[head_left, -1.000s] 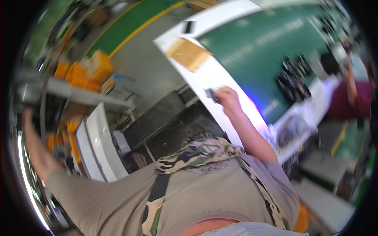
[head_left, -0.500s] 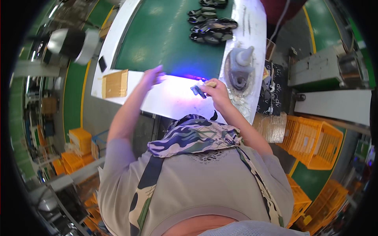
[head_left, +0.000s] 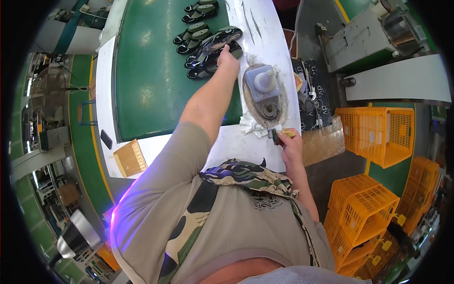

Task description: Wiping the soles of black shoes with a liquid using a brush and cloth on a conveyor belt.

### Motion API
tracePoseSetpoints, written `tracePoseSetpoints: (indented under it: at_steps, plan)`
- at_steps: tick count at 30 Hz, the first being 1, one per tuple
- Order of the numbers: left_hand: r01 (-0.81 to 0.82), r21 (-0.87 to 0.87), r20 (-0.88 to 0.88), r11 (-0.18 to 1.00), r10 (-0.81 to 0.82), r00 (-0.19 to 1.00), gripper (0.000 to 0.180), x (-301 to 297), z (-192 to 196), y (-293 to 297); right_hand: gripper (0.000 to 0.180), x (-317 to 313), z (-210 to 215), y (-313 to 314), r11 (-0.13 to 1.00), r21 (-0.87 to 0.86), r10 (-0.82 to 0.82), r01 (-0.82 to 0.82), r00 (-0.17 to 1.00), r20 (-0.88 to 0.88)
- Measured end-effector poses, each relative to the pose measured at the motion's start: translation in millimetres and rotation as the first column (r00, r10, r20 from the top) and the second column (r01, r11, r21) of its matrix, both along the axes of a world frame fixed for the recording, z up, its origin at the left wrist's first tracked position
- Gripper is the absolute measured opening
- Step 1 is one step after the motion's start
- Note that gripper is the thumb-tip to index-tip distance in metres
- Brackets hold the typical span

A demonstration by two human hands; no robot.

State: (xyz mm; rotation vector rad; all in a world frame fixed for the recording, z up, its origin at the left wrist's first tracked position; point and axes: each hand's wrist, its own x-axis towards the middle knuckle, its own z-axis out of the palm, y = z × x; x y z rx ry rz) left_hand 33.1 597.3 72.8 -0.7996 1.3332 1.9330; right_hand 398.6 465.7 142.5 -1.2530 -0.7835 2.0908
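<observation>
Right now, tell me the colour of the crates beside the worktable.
Orange, with open lattice walls: the crates show best in the head view, at the right.

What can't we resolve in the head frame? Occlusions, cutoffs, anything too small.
- Left hand: fingertips hidden behind the hand where it meets the dark shoe soles; grip unclear.
- Right hand: holds a small brush; its working end is too small to read.
- White bench: near edge hidden by the torso.
- Orange crates: bent and cut by the fisheye rim.

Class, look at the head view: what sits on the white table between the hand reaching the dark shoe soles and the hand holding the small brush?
Between the left hand on the dark soles and the right hand with the brush sits an oval glue-stained tray bearing a grey bottle, seen in the head view.
</observation>
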Motion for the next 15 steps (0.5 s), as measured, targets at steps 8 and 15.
tracePoseSetpoints:
  at_steps: [8,15]
  plan:
    - [-0.041,-0.197,0.158,0.980,0.073,0.985,0.067,-26.4,-0.8,13.1,0.018,-8.9,-4.0,0.7,0.999,0.026,0.033,-0.033,0.999,0.004]
    - [-0.046,0.065,0.038,0.997,0.043,0.998,0.049,-19.4,-2.2,-16.0,0.019,-0.1,4.8,-1.8,0.998,0.059,0.001,-0.003,0.999,0.039]
